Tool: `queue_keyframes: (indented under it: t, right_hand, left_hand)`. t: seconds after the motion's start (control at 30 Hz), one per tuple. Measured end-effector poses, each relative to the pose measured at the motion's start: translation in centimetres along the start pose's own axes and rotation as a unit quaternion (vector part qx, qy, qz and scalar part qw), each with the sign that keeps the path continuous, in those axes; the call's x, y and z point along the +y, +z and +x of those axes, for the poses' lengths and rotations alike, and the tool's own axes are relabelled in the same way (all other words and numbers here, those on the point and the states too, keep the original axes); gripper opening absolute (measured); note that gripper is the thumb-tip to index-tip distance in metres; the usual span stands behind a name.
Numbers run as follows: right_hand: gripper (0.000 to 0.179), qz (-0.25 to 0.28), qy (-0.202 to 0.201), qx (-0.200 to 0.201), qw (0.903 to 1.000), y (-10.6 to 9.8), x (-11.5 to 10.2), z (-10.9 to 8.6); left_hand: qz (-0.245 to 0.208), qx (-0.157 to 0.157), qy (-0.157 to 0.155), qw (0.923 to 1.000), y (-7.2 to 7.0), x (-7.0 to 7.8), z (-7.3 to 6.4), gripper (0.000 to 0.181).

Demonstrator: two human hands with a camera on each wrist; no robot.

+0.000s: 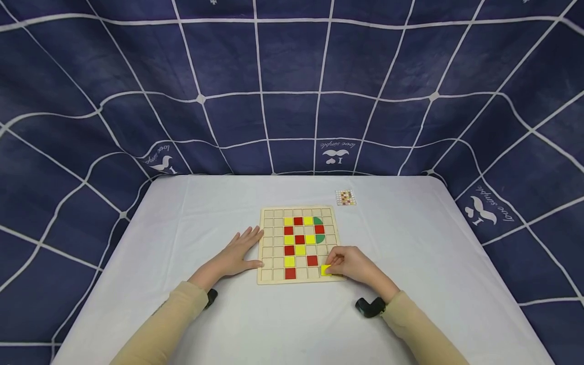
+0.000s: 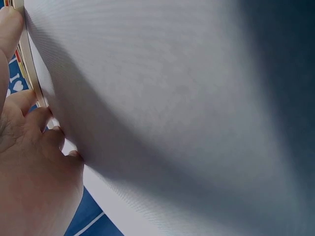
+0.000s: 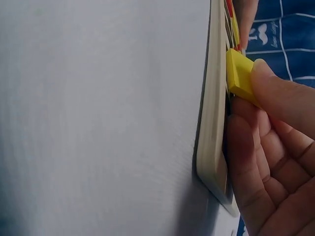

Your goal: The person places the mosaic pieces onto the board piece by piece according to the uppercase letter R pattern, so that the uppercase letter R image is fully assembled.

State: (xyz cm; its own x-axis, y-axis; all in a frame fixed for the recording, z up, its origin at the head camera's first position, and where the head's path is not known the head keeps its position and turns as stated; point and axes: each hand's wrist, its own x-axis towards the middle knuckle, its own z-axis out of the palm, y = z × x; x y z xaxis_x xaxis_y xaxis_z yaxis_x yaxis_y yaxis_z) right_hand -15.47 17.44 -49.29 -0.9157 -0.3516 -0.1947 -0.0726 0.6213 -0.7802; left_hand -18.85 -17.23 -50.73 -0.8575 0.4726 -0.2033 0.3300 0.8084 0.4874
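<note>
A square wooden grid board (image 1: 267, 257) lies on the white table, with red and yellow square tiles and two green quarter-round tiles set in its cells. My right hand (image 1: 353, 263) pinches a yellow square tile (image 3: 241, 76) between thumb and fingers, over the board's near right corner. In the right wrist view the tile is tilted close over the board's edge. My left hand (image 1: 237, 256) lies with fingers spread at the board's left side; its fingertips touch the wooden edge, as the left wrist view (image 2: 37, 142) hand shows too.
A small pattern card (image 1: 345, 197) with a coloured grid lies beyond the board's far right corner. White cloth (image 1: 219, 203) covers the table. A dark blue curtain (image 1: 292, 116) with white lines hangs behind it and at both sides.
</note>
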Motion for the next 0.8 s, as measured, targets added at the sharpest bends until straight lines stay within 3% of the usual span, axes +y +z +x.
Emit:
queue_keyframes:
  t: [0.53,0.8]
  right_hand:
    - [0.018,-0.064,-0.040,0.023,0.9969,0.71,-0.35,-0.31]
    - [0.013,-0.053,-0.017,0.015,0.9983,0.22,-0.12,-0.29]
  left_hand:
    - [-0.001,-0.001,0.004,1.0000,-0.04,0.02,0.06,0.094]
    - [-0.002,-0.008,0.006,0.9999,-0.13,0.29,0.18,0.095]
